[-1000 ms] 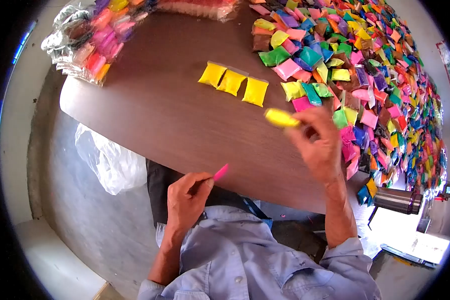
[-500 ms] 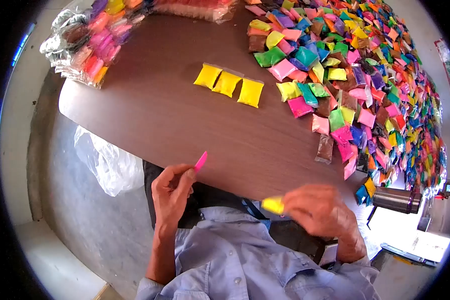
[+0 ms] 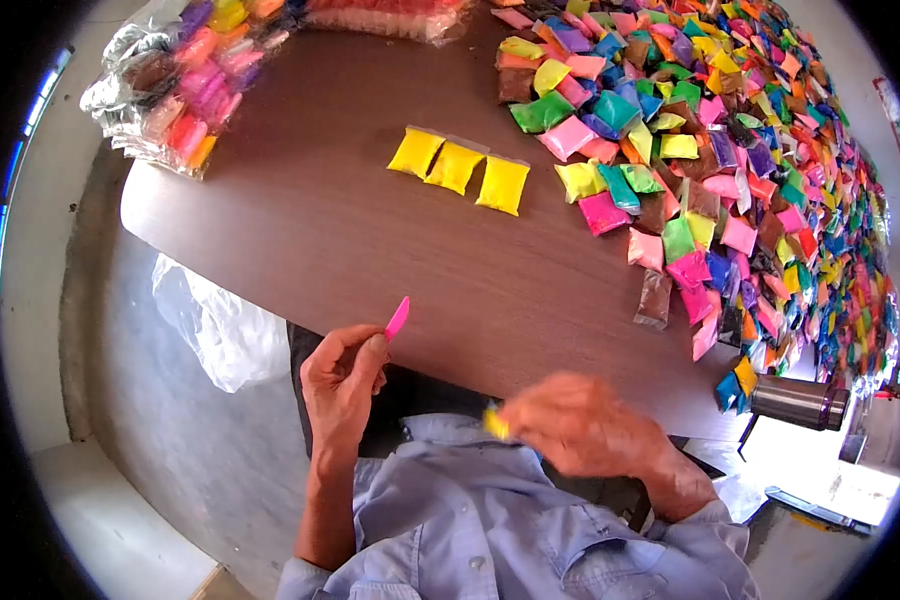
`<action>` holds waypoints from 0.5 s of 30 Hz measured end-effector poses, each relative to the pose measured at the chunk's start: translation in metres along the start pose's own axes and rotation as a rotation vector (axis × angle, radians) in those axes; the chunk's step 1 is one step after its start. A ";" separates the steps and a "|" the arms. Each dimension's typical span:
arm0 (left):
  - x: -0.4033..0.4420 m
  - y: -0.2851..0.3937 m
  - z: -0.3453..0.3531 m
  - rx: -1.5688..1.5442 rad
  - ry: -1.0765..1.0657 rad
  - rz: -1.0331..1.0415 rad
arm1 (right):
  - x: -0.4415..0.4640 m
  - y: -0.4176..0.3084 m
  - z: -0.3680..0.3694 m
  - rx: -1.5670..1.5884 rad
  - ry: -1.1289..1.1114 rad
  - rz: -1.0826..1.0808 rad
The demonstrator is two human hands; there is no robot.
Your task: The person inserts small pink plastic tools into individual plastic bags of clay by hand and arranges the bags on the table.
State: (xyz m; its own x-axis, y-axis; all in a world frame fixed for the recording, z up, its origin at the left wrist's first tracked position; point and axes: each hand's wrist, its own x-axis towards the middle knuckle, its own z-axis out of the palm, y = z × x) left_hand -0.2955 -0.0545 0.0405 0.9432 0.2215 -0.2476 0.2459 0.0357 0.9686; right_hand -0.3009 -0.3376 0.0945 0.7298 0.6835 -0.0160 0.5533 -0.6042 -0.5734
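Between the thumb and fingers of my left hand (image 3: 344, 375) is a thin pink plastic knife (image 3: 398, 318), its tip pointing up over the table's near edge. My right hand (image 3: 580, 425), a little blurred, pinches a small yellow packet (image 3: 496, 423) in front of my shirt. Only part of that packet shows past the fingers. Three flat yellow packets lie in a slanting row farther up the table: a left one (image 3: 416, 153), a middle one (image 3: 455, 167) and a right one (image 3: 502, 186). Neither hand touches them.
A large heap of small coloured packets (image 3: 680, 238) covers the right side of the brown table (image 3: 300, 220). Bundled clear bags of coloured packets (image 3: 185, 95) sit at the far left. A metal cylinder (image 3: 798, 402) stands out at the right edge. A plastic bag (image 3: 220, 330) lies below left.
My right hand has moved left with the yellow packet, toward my left hand. The left hand and pink knife have shifted only slightly. The three packets on the table stay put.
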 end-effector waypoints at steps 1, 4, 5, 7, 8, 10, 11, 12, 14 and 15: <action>0.001 -0.001 0.001 -0.012 -0.004 -0.013 | -0.006 -0.003 0.000 0.193 -0.043 0.015; 0.000 0.004 0.008 -0.010 -0.046 -0.022 | -0.007 0.001 -0.005 0.457 0.114 0.183; -0.001 0.006 0.009 -0.007 -0.049 -0.023 | -0.004 0.004 -0.008 0.520 0.316 0.332; -0.003 0.009 0.011 0.003 -0.114 -0.003 | -0.001 0.023 -0.001 0.710 0.458 0.411; -0.004 0.008 0.012 -0.021 -0.152 0.000 | 0.000 0.032 0.006 0.896 0.597 0.485; -0.010 0.008 0.021 -0.045 -0.169 -0.017 | 0.002 0.042 0.019 0.939 0.625 0.520; -0.013 0.007 0.027 -0.069 -0.184 -0.037 | 0.005 0.045 0.024 0.983 0.649 0.557; -0.016 0.003 0.033 -0.087 -0.203 -0.033 | 0.007 0.043 0.029 1.018 0.664 0.586; -0.022 -0.001 0.049 -0.066 -0.234 -0.004 | 0.009 0.040 0.044 1.035 0.683 0.609; -0.024 -0.003 0.057 -0.050 -0.252 0.023 | 0.010 0.039 0.050 1.048 0.710 0.630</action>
State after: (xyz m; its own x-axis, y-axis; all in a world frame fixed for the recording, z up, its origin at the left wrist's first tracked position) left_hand -0.3064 -0.1156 0.0419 0.9759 -0.0270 -0.2165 0.2180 0.0826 0.9725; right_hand -0.2924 -0.3340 0.0307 0.9569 -0.1205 -0.2644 -0.2577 0.0684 -0.9638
